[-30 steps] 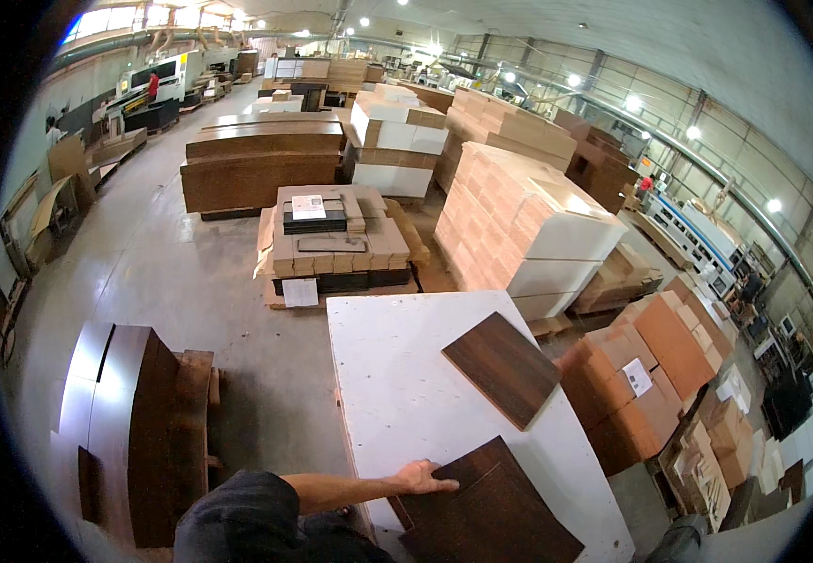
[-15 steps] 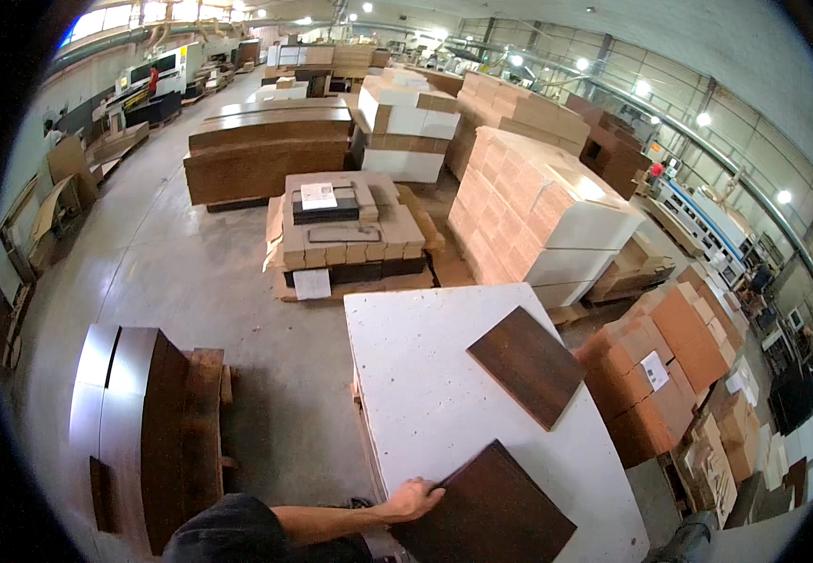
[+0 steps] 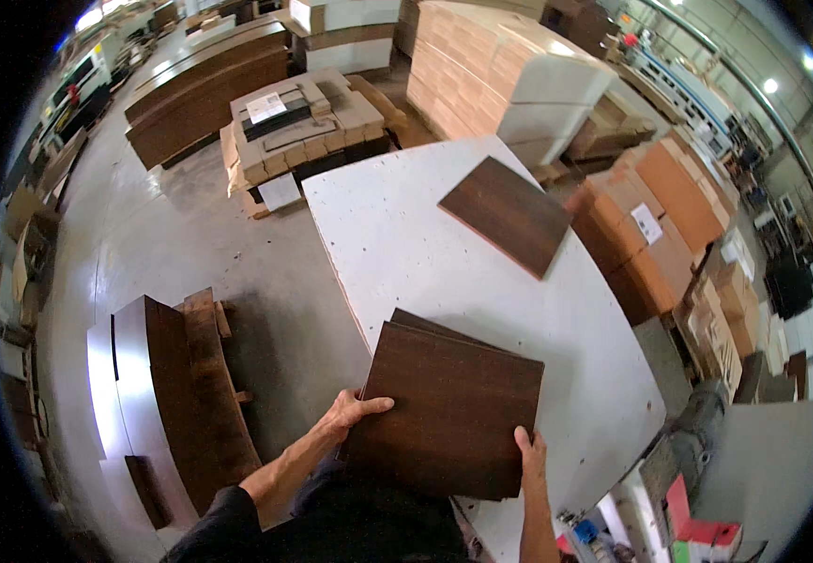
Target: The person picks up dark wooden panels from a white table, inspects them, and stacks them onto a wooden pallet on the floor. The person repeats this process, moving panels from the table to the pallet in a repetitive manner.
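Between my two hands is a small stack of dark brown wood-grain panels (image 3: 448, 413), its sheets slightly fanned at the far edge. My left hand (image 3: 350, 413) grips the left edge, thumb on top and fingers hidden underneath. On the right edge, my right hand (image 3: 531, 452) closes with its thumb on the upper face. The stack is over the near end of a white tabletop (image 3: 397, 235); whether it touches the top I cannot tell. Farther off, another dark brown panel (image 3: 509, 216) lies flat on the tabletop.
At left, dark panels (image 3: 167, 375) are stacked on a wooden pallet (image 3: 214, 366). Beyond the table stand a pallet of cardboard-wrapped pieces (image 3: 294, 122) and a tall pale stack (image 3: 481, 75). Brown cartons (image 3: 641, 235) crowd the right side, with machine parts (image 3: 697, 432) near the table's right corner.
The panel stack has come nearer to me and turned. My right hand has entered and taken its right edge; my left hand has shifted left with its edge. The view has tilted down.
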A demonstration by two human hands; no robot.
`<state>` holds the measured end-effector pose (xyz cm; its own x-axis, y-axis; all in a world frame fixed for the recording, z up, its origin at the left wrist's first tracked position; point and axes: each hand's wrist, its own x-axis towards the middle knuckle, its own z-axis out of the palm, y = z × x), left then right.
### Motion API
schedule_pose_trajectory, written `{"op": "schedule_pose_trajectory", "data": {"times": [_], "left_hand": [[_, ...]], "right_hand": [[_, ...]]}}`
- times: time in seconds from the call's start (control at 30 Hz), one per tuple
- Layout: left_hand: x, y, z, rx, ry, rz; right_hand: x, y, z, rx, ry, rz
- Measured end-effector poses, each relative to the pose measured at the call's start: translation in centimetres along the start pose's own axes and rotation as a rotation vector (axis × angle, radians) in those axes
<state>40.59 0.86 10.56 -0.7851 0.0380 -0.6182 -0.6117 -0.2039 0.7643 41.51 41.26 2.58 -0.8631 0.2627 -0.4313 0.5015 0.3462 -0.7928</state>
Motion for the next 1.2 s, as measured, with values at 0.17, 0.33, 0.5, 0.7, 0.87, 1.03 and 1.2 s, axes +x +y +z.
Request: {"op": "schedule_pose_trajectory", "data": {"times": [0.17,0.33,0.5,0.7,0.87,1.03,1.2], "left_hand": [[-2.8,1.6,2.3,0.053,0.052,0.068],[-4.7,3.2,3.7,0.203,0.076,0.160],[-6.4,4.3,4.8,0.326,0.025,0.285],[-3.9,6.3,5.6,0.331,-0.205,0.549],[1.0,5.7,5.3,0.616,-0.323,0.800],[0.1,4.3,8.8,0.494,-0.285,0.833],[-0.3,3.5,9.8,0.448,-0.200,0.896]], "right_hand": [[-1.6,-2.0,-2.2,0.437,-0.246,0.089],[-0.7,-1.5,-3.8,0.551,-0.309,0.244],[-2.2,-2.2,-4.5,0.583,-0.202,0.189],[-3.7,-3.9,-6.3,0.717,0.094,-0.314],[-1.4,-1.0,-10.6,0.397,0.198,-0.668],[0.1,3.3,-12.4,0.002,0.202,-0.704],[0.6,6.4,-12.7,-0.090,0.315,-0.703]]}}
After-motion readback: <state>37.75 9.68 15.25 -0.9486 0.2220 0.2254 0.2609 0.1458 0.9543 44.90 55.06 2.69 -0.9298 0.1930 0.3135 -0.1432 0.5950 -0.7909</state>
